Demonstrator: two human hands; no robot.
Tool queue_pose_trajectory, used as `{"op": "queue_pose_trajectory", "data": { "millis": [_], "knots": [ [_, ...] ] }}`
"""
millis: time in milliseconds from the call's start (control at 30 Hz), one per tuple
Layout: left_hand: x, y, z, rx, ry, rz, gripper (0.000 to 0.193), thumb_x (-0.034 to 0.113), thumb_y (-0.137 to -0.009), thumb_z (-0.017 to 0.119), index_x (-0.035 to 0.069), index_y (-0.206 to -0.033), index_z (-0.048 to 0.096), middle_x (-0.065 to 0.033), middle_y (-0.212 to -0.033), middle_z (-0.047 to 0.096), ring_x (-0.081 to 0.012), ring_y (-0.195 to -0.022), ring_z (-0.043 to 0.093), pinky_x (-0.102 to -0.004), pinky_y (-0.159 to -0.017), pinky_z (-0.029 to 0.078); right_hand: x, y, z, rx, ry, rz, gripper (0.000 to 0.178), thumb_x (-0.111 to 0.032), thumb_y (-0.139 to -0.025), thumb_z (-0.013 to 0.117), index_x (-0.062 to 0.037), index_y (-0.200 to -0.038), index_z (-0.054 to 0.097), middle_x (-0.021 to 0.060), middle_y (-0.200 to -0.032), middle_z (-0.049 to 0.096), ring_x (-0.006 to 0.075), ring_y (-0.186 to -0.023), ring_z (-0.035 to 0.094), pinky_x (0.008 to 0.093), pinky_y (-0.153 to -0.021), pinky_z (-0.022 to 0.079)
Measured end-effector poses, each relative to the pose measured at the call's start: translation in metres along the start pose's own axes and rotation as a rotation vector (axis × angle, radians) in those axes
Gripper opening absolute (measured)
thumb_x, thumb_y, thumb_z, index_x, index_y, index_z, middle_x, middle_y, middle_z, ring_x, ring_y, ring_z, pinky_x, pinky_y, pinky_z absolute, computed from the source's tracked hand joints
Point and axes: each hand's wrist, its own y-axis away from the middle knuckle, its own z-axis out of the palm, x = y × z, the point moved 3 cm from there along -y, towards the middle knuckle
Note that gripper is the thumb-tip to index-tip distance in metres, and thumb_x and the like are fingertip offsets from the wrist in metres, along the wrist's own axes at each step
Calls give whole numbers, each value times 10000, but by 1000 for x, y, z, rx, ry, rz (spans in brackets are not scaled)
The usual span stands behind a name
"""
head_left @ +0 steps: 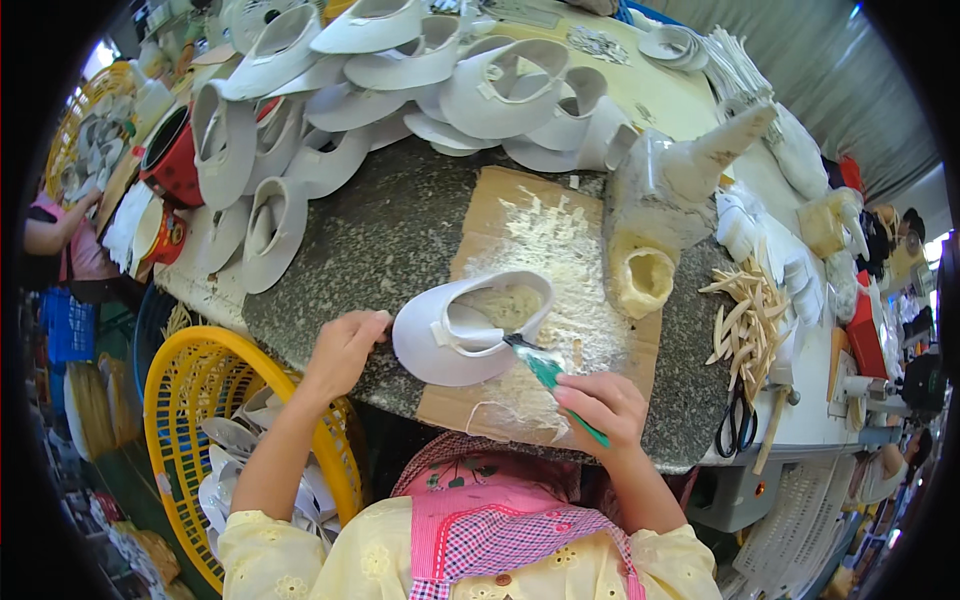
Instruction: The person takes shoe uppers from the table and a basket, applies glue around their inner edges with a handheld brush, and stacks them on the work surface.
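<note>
A white shoe upper (455,345) with a rounded toe and wide opening lies on the cardboard's left edge. My right hand (605,405) is closed around the green handle of a brush (543,368). The brush's dark tip touches the inner edge of the upper, and white paste coats the part below the tip. Just left of the upper, my left hand (345,350) is loosely bent, fingers partly apart, with nothing visible in it. Dried cream paste covers much of the cardboard (478,240).
Many similar uppers (505,90) are piled along the far side. A paste-crusted pot (645,275) stands right of the cardboard, near pale strips (745,325) and black scissors (737,420). A yellow basket (165,400) holding white pieces stands at my left. Co-workers sit farther off.
</note>
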Motion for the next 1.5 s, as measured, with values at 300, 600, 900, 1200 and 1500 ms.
{"op": "queue_pose_trajectory", "data": {
  "millis": [300, 600, 900, 1200, 1500],
  "knots": [
    [-13, 2, 13, -126, 546, -129, 155, 46, -730, 577, 10, -878, 550, -63, -746, 613, -86, -654, 562, -202, -583, 445, -4, -11, 65, -168, -143, -180, 227, -102, -643, 682, -131, -866, 653, 47, -786, 636, 177, -600, 598, 270, -488, 452],
    [-9, -5, 19, -203, 688, -203, 213, 20, -704, 583, -6, -916, 588, -61, -778, 629, -107, -686, 600, -213, -621, 482, -14, -98, 21, -534, -226, -126, 203, -65, -638, 643, -164, -815, 646, 10, -667, 569, 204, -632, 584, 318, -529, 449],
    [14, 5, 33, -428, 1014, -92, 202, -15, -691, 555, -3, -885, 611, -62, -908, 611, -112, -775, 584, -234, -689, 473, 20, -58, -42, -632, -403, 375, 94, -41, -665, 651, -99, -738, 653, 82, -905, 608, 170, -838, 579, 283, -616, 449],
    [45, 0, 88, -783, 1211, -42, 330, -13, -659, 539, 2, -986, 577, -77, -1004, 564, -168, -983, 515, -326, -888, 390, 11, -17, -18, -437, -1059, 968, 129, -116, -690, 649, 9, -717, 631, 213, -1074, 547, 111, -701, 544, 216, -513, 429],
    [106, 14, 5, -65, 296, 426, 170, -62, -796, 438, -25, -902, 566, -13, -755, 576, -47, -682, 531, -189, -595, 421, 62, -57, -84, 131, 175, 449, 41, -25, -763, 617, 9, -784, 627, 77, -763, 650, 122, -610, 569, 234, -523, 430]
  ]
}}
